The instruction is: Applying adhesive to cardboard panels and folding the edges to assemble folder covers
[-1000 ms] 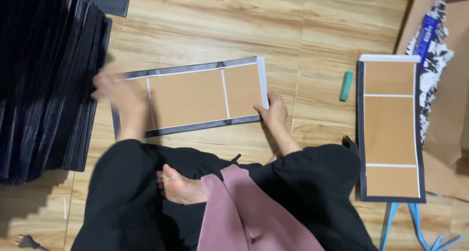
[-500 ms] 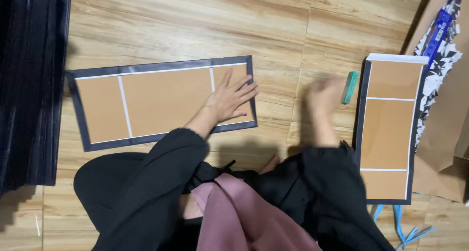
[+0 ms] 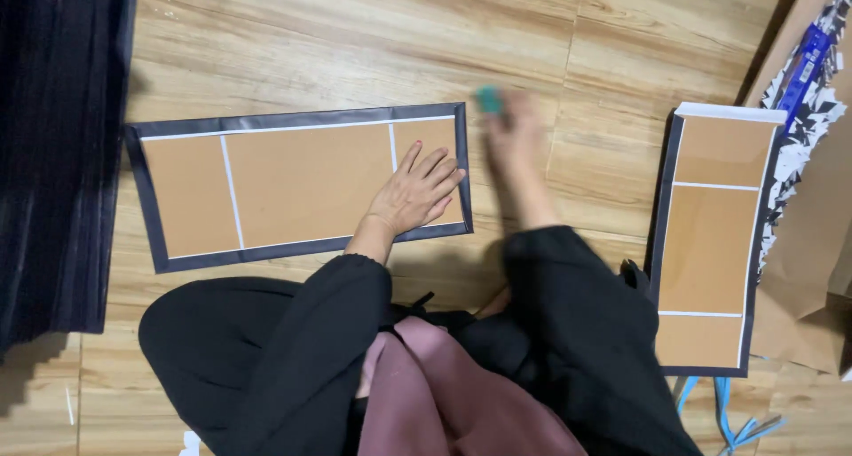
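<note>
A long brown cardboard panel (image 3: 293, 185) with a black border and white dividing lines lies flat on the wooden floor in front of me. My left hand (image 3: 417, 190) rests flat on its right end, fingers spread, holding nothing. My right hand (image 3: 515, 141) is blurred just past the panel's right edge and grips a small green stick (image 3: 488, 98) near the panel's upper right corner. My black sleeves and lap fill the bottom of the view.
A stack of similar bordered panels (image 3: 714, 234) lies upright at the right. A tall pile of black sheets (image 3: 53, 154) lines the left edge. Brown paper (image 3: 812, 243), a patterned bag (image 3: 812, 74) and blue straps (image 3: 723, 412) sit at the far right.
My right hand took the green stick from beside the right-hand stack and carried it left to the flat panel's corner. My left hand stayed pressed on the panel.
</note>
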